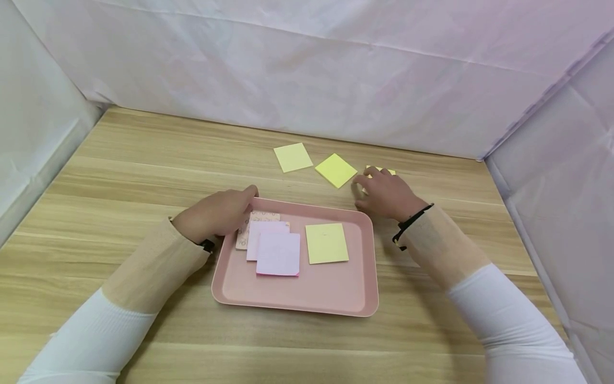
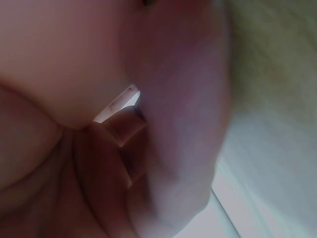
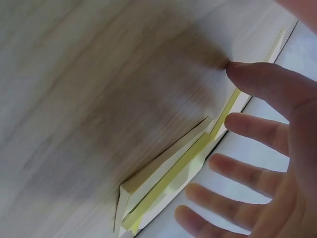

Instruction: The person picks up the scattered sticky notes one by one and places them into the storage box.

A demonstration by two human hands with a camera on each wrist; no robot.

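A pink tray lies in the middle of the wooden table. It carries a patterned tan pad, a pale pink pad, a lilac pad and a yellow pad. My left hand sits on the tray's far left corner, thumb at the rim and fingers curled down by the patterned pad. The left wrist view shows only its bent fingers, blurred. My right hand lies with spread fingers over a yellow pad on the table beyond the tray.
Two more pads lie on the table behind the tray: a pale yellow one and a bright yellow one. White sheeting walls the table at the back and on both sides.
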